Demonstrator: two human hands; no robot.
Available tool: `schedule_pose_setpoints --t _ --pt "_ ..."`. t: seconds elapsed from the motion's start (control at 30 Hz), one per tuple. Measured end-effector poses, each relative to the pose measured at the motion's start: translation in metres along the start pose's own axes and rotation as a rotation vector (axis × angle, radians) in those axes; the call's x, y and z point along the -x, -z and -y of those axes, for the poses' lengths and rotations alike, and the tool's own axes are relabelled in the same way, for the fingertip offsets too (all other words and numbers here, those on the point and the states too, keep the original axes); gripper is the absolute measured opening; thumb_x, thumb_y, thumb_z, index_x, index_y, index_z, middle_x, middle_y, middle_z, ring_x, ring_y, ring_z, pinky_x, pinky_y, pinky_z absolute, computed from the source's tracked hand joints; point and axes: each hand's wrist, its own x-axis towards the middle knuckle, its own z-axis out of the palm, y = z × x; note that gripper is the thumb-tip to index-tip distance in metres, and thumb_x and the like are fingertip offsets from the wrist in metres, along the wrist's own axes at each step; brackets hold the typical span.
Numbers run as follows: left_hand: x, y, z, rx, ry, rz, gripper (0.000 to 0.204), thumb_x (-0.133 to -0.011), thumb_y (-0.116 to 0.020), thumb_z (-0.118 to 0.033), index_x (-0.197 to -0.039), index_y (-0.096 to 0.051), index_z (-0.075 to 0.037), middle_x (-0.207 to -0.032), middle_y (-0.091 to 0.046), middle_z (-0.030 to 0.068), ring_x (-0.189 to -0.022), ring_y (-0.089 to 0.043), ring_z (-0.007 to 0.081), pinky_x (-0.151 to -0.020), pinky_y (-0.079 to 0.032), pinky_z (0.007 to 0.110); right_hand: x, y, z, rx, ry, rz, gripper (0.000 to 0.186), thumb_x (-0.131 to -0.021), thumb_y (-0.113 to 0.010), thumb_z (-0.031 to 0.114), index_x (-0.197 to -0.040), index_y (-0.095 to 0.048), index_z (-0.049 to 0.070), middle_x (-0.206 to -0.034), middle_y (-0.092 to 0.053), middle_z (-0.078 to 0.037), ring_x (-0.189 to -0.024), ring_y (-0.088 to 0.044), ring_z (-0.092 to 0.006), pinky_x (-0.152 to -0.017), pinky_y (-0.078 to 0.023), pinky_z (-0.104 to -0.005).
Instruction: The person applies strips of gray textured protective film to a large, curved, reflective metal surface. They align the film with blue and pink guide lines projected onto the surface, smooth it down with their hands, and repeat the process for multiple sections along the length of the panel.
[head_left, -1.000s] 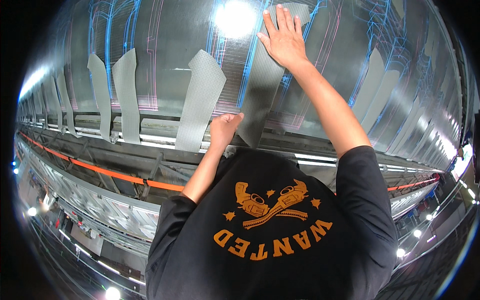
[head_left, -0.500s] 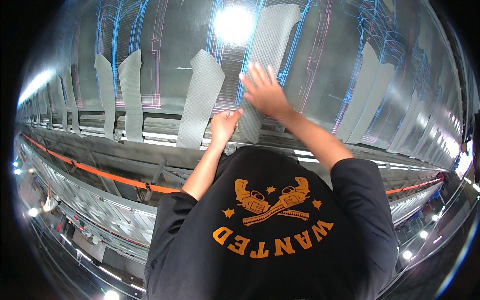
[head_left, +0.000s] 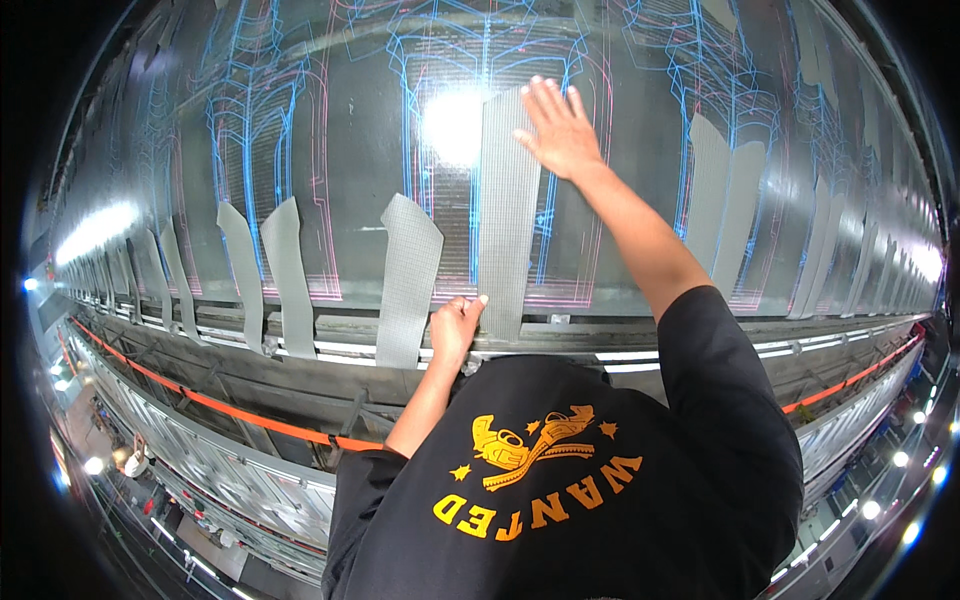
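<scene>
The long grey strip [head_left: 508,220] lies on the dark, line-marked surface [head_left: 365,130], its upper right edge beneath the outstretched, ungripping fingers [head_left: 545,105] of the right hand [head_left: 568,148], whose thumb overlaps it. By the strip's lower left edge, the left hand [head_left: 453,330] is curled, thumb at the border; I cannot tell whether it pinches the material. Left of the strip lies a shorter grey piece [head_left: 410,270].

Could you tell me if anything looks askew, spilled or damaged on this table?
Nothing stands out: I see no spill or obvious damage. The grey strip by the right hand lies fairly straight; its lower end overhangs the table, but other strips do too.
</scene>
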Motion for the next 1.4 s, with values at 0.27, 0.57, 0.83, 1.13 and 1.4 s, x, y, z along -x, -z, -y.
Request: schedule_pose_setpoints --t 0.27,0.57,0.83,1.13,1.4 --pt "0.013 -0.006 -0.002 -0.268 -0.082 -0.103 0.051 -0.095 -0.073 -0.050 -0.076 -0.066 -0.003 -0.069 -0.070 0.0196 -0.064 -0.070 0.0405 -0.062 -0.054 0.051 0.053 0.015 0.066 0.099 0.033 0.180 0.081 -0.108 -0.035 0.061 -0.164 -0.029 0.003 -0.174 -0.021 -0.017 -0.163 -0.014 -0.0288 -0.133 -0.006 -0.0495" --pt "0.038 0.017 0.011 -0.520 -0.258 -0.114 0.041 -0.088 -0.080 -0.045 -0.083 -0.069 -0.006 -0.078 -0.074 0.0170 -0.077 -0.074 0.0379 -0.068 -0.058 0.050 0.241 0.037 0.164 -0.239 0.276 0.248 0.084 -0.100 -0.056 0.061 -0.163 -0.035 0.009 -0.173 -0.022 -0.022 -0.162 -0.015 -0.0359 -0.131 -0.013 -0.0536" --pt "0.071 0.089 0.034 -0.180 -0.190 -0.342 0.034 -0.093 -0.077 -0.038 -0.099 -0.075 -0.005 -0.089 -0.074 0.0157 -0.081 -0.072 0.0323 -0.073 -0.055 0.044 0.251 0.005 0.176 -0.166 0.219 0.054 0.077 -0.092 -0.059 0.001 -0.163 -0.036 0.018 -0.172 -0.027 -0.016 -0.160 -0.025 -0.0312 -0.130 -0.020 -0.0526" --pt "0.001 0.141 0.124 -0.050 -0.085 0.066 0.058 -0.089 -0.082 -0.030 -0.129 -0.063 0.006 -0.099 -0.074 0.0137 -0.088 -0.073 0.0234 -0.080 -0.057 0.038 0.255 0.083 0.231 -0.436 -0.023 0.268 0.084 -0.089 -0.075 0.018 -0.162 -0.034 0.006 -0.168 -0.028 -0.027 -0.157 -0.027 -0.0409 -0.128 -0.022 -0.0553" --pt "-0.007 0.169 0.061 0.902 0.096 0.601 0.019 -0.103 -0.067 -0.016 -0.112 -0.068 0.000 -0.087 -0.067 0.0020 -0.076 -0.065 0.0108 -0.069 -0.054 0.026 0.242 0.103 0.371 -1.687 -0.784 0.233 0.093 -0.094 -0.076 0.054 -0.154 -0.042 -0.007 -0.140 -0.061 -0.028 -0.128 -0.063 -0.0287 -0.104 -0.052 -0.0373"
